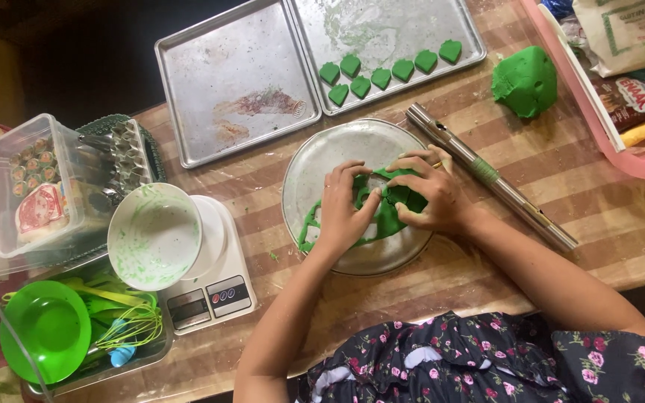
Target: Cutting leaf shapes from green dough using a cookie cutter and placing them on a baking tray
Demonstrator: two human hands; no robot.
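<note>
Both hands press on green dough [393, 209] lying on a round plate [315, 168]: left hand [343, 211] with fingers bent onto it, right hand [433, 195] pinching its edge. Just right of them lies a metal roller [487, 175]; beyond, trays [233, 82] with cut pieces [382, 75].

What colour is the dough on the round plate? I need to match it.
Bright green dough, seen clearest in the head view.

dough sheet [390, 209] on round plate [337, 153], metal rolling pin [490, 175] right, baking trays [237, 78] behind, scale [214, 287] left
</note>
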